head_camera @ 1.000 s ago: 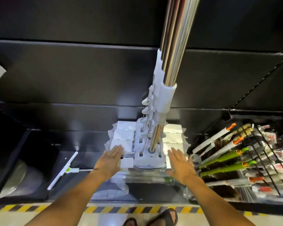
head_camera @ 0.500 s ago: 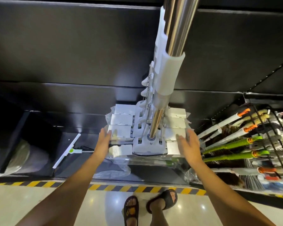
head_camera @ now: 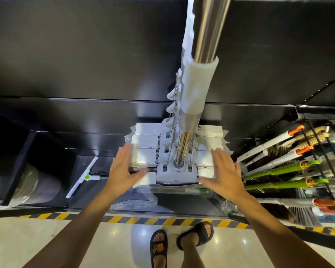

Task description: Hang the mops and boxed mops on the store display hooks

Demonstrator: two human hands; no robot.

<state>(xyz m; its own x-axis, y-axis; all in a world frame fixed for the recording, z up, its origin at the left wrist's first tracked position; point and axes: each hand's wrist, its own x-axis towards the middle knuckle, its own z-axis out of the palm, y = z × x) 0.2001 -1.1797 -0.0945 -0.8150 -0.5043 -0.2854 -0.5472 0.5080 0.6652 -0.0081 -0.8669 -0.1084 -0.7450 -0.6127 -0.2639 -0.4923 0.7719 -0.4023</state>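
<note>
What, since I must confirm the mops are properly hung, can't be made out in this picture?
All in the head view:
Hooks: the mop handles run off the top edge, so their hanging is unseen.
Contact: the left hand is motion-blurred; whether it or the right hand touches the mop heads is unclear.
Rear mop heads: partly hidden behind the front one.
Brooms, right: labels too small.

No text, brand, number or sign can be read. Print on the broom labels [head_camera: 326,204], right of the right hand [head_camera: 226,176], is too blurred.
</note>
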